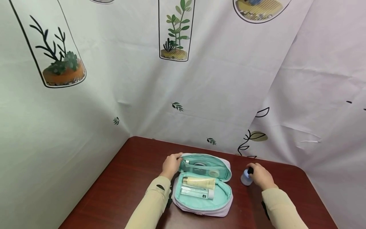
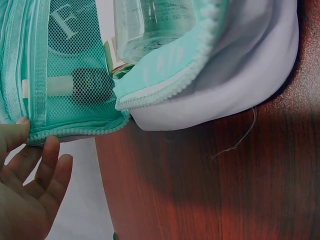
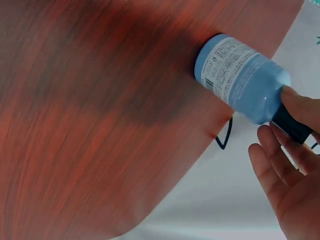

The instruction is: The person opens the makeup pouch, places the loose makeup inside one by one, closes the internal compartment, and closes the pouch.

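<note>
Cream sleeves (image 1: 283,208) lie over the reddish-brown table (image 1: 114,184). Between the hands sits a lavender toiletry bag (image 1: 213,212), its lid (image 1: 228,166) raised towards the table's far edge. Left hand (image 1: 171,165) pinches the lid's rim, thumb on the lining and fingers behind. Right hand (image 1: 260,176) grasps the black cap (image 3: 290,125) of a blue bottle (image 3: 245,80), which is near the far right corner of the table, just beside the bag and apart from it; whether its base rests there or has just lifted, I cannot tell. Inside the bag, a yellow tube with a gold cap (image 1: 201,182) lies beyond a clear bottle with a white cap (image 1: 194,191).

I judge the step in hand to be gripping the blue bottle while the lid is steadied. Moving it next calls for a firm pinch on that narrow cap, with the lid held up.
</note>
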A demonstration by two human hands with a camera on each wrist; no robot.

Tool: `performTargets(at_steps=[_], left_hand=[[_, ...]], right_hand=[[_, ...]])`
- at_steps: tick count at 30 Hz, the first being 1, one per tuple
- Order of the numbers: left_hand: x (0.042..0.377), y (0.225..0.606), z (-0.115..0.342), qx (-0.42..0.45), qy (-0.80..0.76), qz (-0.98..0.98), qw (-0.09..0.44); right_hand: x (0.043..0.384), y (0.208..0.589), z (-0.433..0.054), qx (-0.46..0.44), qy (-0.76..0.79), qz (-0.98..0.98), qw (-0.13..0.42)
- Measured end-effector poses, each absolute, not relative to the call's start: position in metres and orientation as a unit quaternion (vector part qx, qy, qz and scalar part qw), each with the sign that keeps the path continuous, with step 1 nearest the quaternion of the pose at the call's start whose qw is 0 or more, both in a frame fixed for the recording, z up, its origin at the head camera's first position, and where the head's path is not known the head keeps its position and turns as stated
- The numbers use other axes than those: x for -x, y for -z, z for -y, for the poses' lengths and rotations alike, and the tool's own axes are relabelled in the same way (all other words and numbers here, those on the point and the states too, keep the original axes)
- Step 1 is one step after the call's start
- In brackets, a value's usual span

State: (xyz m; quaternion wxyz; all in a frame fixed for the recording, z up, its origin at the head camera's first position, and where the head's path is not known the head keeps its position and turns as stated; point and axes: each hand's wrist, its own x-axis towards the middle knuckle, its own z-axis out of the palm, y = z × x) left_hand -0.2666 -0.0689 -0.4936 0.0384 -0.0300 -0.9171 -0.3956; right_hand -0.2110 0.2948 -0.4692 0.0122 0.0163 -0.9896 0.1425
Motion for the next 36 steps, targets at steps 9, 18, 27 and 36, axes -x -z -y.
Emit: performTargets(at_steps=[9,18,27,36], left_hand=[[0.265,0.491,0.069,0.032,0.399,0.916,0.041],[0.267,0.491,0.071,0.030,0.397,0.916,0.044],[0.267,0.491,0.070,0.033,0.392,0.918,0.045],[0.265,0.490,0.070,0.035,0.399,0.915,0.042]], right_hand=[[0.206,0.448,-0.277,-0.048,-0.114,0.992,-0.022],[0.197,0.409,-0.231,-0.100,-0.107,0.988,-0.047],[0.195,0.405,-0.188,-0.235,-0.167,0.956,-0.057],[0.196,0.431,-0.153,-0.346,-0.260,0.893,-0.124]])
